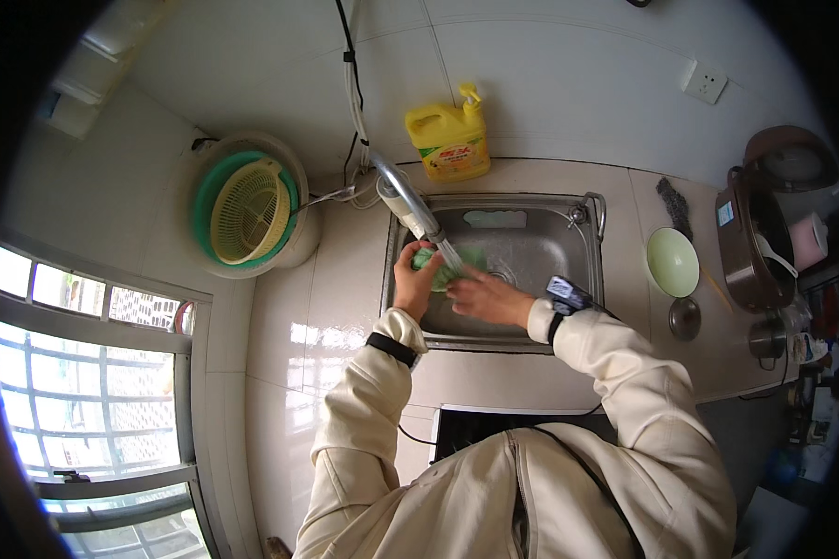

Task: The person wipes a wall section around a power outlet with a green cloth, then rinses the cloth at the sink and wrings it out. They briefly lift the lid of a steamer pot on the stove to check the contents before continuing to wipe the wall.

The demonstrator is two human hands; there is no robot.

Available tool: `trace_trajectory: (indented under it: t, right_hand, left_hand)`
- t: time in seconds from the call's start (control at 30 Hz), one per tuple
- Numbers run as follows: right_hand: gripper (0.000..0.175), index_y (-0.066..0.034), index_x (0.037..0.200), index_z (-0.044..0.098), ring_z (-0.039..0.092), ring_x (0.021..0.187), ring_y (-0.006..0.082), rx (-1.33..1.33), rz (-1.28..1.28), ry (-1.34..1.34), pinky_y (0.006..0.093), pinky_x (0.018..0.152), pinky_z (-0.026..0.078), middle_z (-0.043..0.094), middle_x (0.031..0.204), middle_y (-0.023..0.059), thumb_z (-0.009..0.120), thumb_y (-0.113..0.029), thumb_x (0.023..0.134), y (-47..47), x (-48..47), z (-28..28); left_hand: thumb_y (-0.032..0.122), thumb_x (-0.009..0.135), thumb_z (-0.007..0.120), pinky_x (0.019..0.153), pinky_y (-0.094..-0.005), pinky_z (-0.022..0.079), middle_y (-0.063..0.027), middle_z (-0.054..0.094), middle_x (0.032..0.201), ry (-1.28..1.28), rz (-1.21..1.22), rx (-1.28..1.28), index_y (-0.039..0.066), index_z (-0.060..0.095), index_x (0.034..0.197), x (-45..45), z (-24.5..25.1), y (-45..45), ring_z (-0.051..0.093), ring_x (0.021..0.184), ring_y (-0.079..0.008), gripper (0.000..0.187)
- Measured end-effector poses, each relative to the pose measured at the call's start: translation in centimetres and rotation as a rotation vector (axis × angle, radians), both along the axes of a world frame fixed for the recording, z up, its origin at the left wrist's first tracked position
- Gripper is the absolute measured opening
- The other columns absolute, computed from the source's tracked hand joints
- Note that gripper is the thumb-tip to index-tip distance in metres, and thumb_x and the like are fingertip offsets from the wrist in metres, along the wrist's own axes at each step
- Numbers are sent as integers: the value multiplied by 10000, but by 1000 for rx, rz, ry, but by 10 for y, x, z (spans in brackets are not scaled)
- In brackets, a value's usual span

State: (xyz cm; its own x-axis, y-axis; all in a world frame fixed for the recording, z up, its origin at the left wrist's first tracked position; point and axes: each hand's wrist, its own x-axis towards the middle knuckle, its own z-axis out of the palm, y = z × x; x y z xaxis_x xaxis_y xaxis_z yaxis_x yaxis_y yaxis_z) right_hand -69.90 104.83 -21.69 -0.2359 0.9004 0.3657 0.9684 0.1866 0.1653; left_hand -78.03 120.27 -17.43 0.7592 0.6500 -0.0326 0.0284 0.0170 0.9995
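Note:
Over the left part of a stainless steel sink [545,244], my left hand [416,276] grips a green leafy-looking item [430,260], whose exact kind is unclear. Water runs onto it from a metal faucet [409,199]. My right hand [486,297] is just right of the green item, its fingers blurred and near the stream; whether they touch the item is hard to tell. Green also shows behind the water, blurred. Part of the sink's drain [503,274] is visible beyond my right hand.
A yellow detergent jug [451,143] stands behind the sink. Nested basins with a cream colander [250,211] are at the left. On the right counter are a light green bowl [672,262], a metal lid [685,318] and an opened brown cooker [751,237].

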Motion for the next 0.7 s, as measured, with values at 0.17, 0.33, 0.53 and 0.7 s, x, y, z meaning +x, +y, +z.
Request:
trace_trajectory:
  t: [0.17, 0.33, 0.53, 0.7]
  right_hand:
    - [238, -137, 971, 589, 579, 918, 245, 476, -594, 1860, 425, 790, 492, 575, 964, 41, 608, -340, 849, 1, 1, 9]
    - [530, -140, 1125, 598, 621, 902, 228, 148, -320, 3086, 434, 835, 513, 632, 1008, 27, 484, -604, 893, -10, 6, 9]
    - [311, -107, 1092, 588, 639, 946, 184, 205, -87, 3071, 375, 776, 531, 643, 1084, 30, 507, -345, 908, -15, -7, -10]
    - [316, -158, 1190, 538, 561, 1082, 179, 525, -39, 2700, 356, 902, 468, 587, 1174, 34, 587, -160, 878, -4, -14, -9]
  left_hand:
    - [29, 734, 713, 728, -326, 488, -73, 601, 835, -74, 82, 452, 49, 577, 928, -1, 4, -25, 599, 786, -179, 237]
    - [-4, 574, 752, 837, -414, 482, -78, 602, 938, -355, -506, 1023, 93, 590, 837, -16, 23, -43, 583, 968, -320, 324]
    - [-26, 661, 725, 806, -354, 493, -109, 607, 942, -332, -281, 798, 59, 565, 842, -30, 28, -52, 599, 923, -280, 256]
    - [132, 851, 686, 734, -251, 461, -18, 588, 956, -136, 67, -9, 46, 568, 1057, -26, 16, -41, 540, 846, -95, 253]
